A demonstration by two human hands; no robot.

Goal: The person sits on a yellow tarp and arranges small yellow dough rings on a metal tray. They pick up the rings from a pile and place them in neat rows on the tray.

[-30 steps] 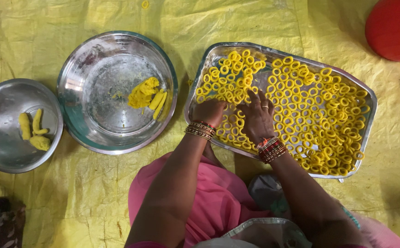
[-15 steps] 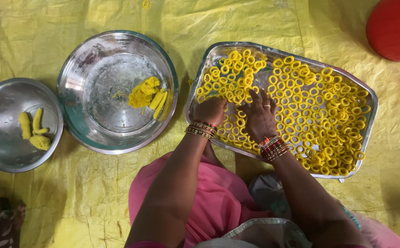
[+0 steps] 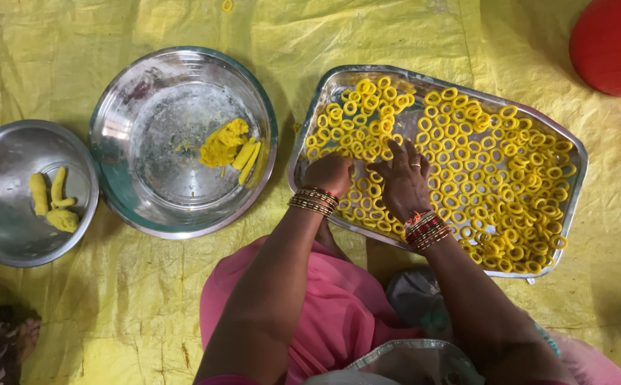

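Now both hands are barely shifting from a moment ago: the left hand (image 3: pixel 332 173) is curling closed among small yellow dough rings (image 3: pixel 467 157) in the rectangular steel tray (image 3: pixel 574 207) at centre right, the right hand (image 3: pixel 404 184) spreading its fingers (image 3: pixel 414 151) flat, so arranging is continuing.

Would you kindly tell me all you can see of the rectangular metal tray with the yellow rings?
The tray is shiny metal, rectangular with rounded corners and a raised rim, lying slightly askew on the yellow sheet. Small yellow dough rings cover nearly all of it in one layer. The left hand and right hand rest on rings near its front edge.
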